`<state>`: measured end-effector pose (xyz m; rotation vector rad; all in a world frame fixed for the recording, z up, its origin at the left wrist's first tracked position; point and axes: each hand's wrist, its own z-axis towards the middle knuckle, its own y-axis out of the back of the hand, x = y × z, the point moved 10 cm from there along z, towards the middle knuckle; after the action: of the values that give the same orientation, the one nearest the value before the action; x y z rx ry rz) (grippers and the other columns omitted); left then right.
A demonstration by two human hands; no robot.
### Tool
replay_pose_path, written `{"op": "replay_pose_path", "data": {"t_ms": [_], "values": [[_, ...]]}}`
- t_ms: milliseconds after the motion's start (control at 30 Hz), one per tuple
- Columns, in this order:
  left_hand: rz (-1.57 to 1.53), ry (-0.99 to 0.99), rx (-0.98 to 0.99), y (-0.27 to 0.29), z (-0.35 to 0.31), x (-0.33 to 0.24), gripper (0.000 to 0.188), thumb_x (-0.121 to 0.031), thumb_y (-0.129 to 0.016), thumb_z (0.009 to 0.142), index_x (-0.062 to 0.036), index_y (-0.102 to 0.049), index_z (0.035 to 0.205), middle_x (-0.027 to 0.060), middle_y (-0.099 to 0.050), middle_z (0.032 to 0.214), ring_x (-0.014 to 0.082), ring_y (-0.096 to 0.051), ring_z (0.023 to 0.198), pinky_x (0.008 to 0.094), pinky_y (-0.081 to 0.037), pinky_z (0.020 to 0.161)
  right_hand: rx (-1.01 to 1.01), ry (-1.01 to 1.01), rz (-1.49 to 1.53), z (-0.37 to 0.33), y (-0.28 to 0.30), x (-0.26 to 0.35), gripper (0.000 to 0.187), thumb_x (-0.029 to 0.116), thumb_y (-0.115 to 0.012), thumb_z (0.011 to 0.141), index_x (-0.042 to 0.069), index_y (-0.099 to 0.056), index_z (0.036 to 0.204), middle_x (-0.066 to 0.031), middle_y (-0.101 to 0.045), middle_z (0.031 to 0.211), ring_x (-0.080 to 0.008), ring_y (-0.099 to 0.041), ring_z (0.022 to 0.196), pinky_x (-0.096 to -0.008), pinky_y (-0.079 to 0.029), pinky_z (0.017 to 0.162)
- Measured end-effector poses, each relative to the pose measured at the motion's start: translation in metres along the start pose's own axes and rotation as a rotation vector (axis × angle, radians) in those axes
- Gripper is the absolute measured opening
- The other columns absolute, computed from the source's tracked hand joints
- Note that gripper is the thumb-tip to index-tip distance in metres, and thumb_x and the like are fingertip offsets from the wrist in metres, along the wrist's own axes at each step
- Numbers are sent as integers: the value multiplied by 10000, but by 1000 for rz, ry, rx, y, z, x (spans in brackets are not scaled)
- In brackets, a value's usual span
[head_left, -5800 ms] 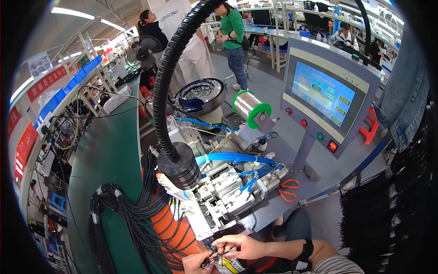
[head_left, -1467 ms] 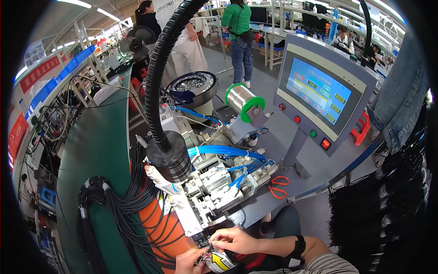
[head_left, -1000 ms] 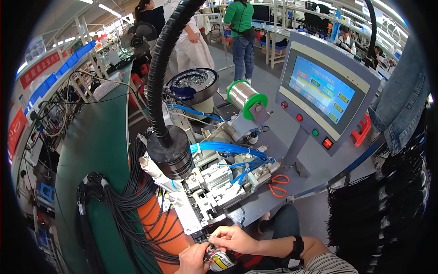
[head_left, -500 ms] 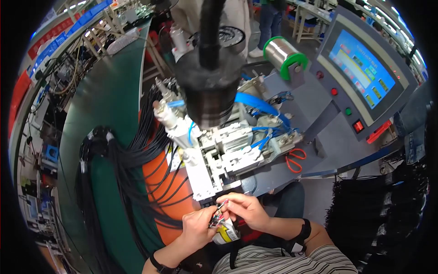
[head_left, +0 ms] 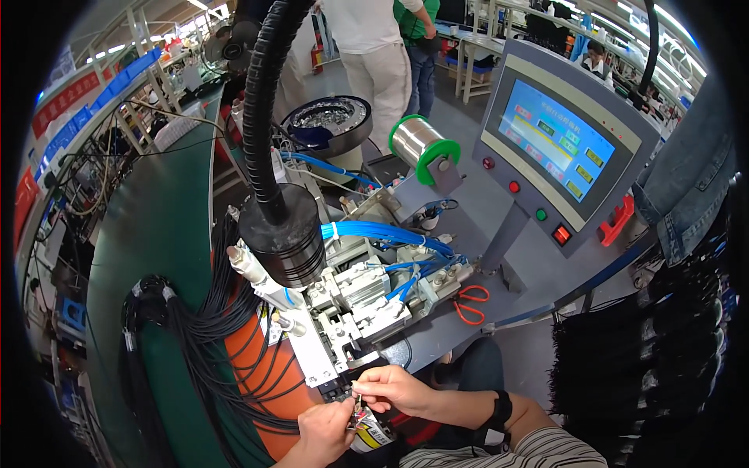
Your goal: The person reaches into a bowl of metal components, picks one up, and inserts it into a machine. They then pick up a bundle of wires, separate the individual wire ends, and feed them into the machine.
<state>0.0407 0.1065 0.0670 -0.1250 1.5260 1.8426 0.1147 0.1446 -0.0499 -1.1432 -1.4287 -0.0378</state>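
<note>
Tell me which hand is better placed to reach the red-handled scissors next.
Right, probably: the right hand is nearer the red-handled scissors; the left hand is farther off and would likely have to pass it. Both are at the thin coloured wires.

From here I see shiny metal on the machine (head_left: 363, 285) and shiny metal wire (head_left: 412, 140) on the spool (head_left: 433, 154). The green counter (head_left: 148, 226) looks smooth, the screen (head_left: 555, 140) glossy, the black cables (head_left: 204, 335) rubbery, and the striped shirt (head_left: 538, 448) is cloth.

Ahead of the right hand (head_left: 392, 388) the metal machine (head_left: 367, 292) blocks passage; room opens above the grey tabletop (head_left: 435, 335).
</note>
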Motion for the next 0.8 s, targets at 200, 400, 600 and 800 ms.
{"op": "replay_pose_path", "data": {"t_ms": [200, 400, 600, 800], "values": [[-71, 179, -145, 6, -10, 22, 181, -90, -756, 724, -43, -633, 849, 109, -617, 643, 264, -635, 556, 337, -488, 510, -260, 760, -710, -40, -46, 69, 279, 129, -569, 967, -9, -589, 1210, -124, -605, 974, -143, -632, 878, -261, -520, 747], [-126, 173, -84, 9, -9, 22, 300, -95, -781, 672, -39, -631, 926, 105, -631, 690, 287, -644, 600, 370, -502, 544, -297, 870, -917, -48, -56, 78, 279, -9, -587, 913, -23, -613, 1190, -160, -626, 1045, -207, -645, 894, -303, -511, 818], [-142, 85, -130, 5, 3, 16, 179, -82, -740, 746, -43, -646, 893, 98, -630, 656, 250, -634, 547, 339, -488, 524, -38, 344, -141, -15, -11, 42, 233, -39, -571, 931, -57, -626, 1157, -126, -635, 1072, -175, -650, 933, -286, -528, 823], [-203, 133, -68, 3, -3, 21, 294, -78, -768, 694, -44, -639, 957, 112, -645, 703, 271, -660, 617, 354, -504, 534, 21, 291, -142, -12, -16, 43, 187, 6, -580, 954, -52, -656, 1114, -58, -656, 969, -104, -637, 845, -243, -524, 767]]}}
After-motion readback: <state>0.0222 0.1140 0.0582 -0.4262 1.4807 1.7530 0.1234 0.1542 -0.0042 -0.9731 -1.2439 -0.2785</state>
